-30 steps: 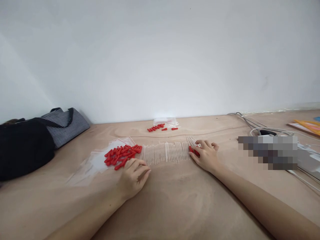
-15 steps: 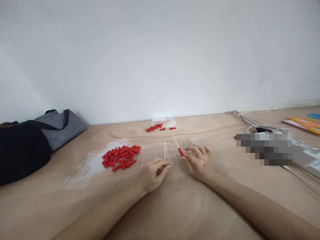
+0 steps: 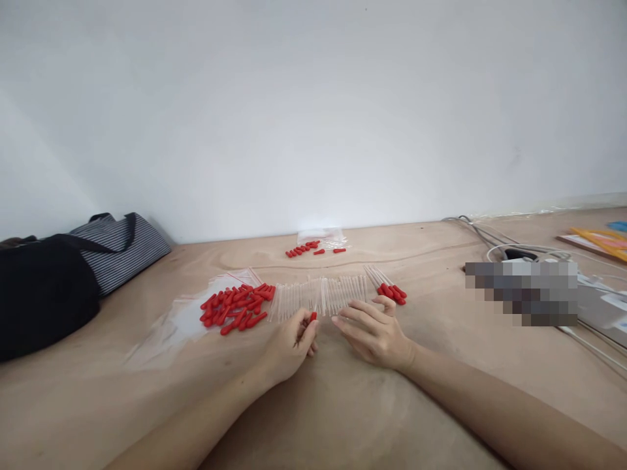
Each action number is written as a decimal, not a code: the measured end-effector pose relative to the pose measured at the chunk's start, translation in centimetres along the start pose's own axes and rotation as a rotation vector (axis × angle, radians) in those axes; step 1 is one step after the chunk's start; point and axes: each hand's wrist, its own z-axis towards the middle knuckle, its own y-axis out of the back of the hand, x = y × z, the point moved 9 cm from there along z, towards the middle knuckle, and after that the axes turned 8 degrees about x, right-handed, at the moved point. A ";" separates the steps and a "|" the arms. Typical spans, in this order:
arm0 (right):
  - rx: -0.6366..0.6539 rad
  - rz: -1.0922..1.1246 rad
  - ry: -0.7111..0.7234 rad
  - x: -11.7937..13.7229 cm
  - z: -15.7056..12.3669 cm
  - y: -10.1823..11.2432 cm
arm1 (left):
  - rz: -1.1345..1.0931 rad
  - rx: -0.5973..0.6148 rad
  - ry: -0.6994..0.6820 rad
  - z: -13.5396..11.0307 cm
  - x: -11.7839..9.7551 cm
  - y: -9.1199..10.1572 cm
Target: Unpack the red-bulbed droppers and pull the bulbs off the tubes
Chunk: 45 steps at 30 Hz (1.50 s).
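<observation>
My left hand [image 3: 292, 339] pinches a red rubber dropper bulb [image 3: 313, 316] between thumb and fingers, just in front of a row of clear dropper tubes [image 3: 294, 297]. Whether a tube is fitted in that bulb I cannot tell. My right hand [image 3: 372, 329] has its fingers apart, with the fingertips low at the right front of the row and no object visible in them. Beyond that hand lie several droppers with red bulbs [image 3: 392, 294], their tubes pointing away. To the left, a heap of loose red bulbs [image 3: 235, 308] rests on clear plastic bags [image 3: 171, 326].
At the back, more red bulbs [image 3: 301, 249] lie by a small plastic bag [image 3: 321, 235]. A black and striped bag [image 3: 117, 254] stands at the left. Cables [image 3: 482, 238], a blurred-out object [image 3: 522, 294] and yellow items [image 3: 600, 240] occupy the right side.
The red-bulbed dropper is gone from my right hand's fingers, which have spread and moved left. The bulbed droppers at right are uncovered. My left hand now shows a red bulb.
</observation>
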 end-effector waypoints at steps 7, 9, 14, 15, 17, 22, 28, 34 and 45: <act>0.107 -0.118 0.162 1.2 -0.2 -0.9 | 0.390 -0.090 -0.107 -1.4 -1.5 1.4; 0.158 -0.125 0.132 1.1 0.1 -1.6 | 0.445 -0.084 -0.188 -1.5 -2.3 0.9; 0.185 -0.059 0.040 0.4 0.2 -2.6 | 0.469 -0.043 -0.283 -1.5 -2.7 -0.2; 0.185 -0.038 0.030 0.2 0.1 -2.7 | 0.473 -0.042 -0.283 -1.4 -2.6 -0.3; 0.198 0.000 0.025 0.2 0.1 -2.9 | 0.479 -0.035 -0.270 -1.3 -2.4 -0.3; 0.226 0.075 0.048 0.4 0.3 -2.5 | 0.462 0.010 -0.229 -1.3 -2.4 -0.2; 0.232 0.124 0.034 0.4 0.5 -2.3 | 0.417 0.033 -0.202 -1.3 -2.7 -0.2; 0.230 0.115 -0.003 -0.7 -0.2 -1.9 | 0.399 -0.022 -0.151 -1.6 -2.0 1.0; 0.136 -0.036 -0.291 -6.4 -2.6 -2.0 | 0.454 -0.422 -0.111 -5.3 -0.1 7.5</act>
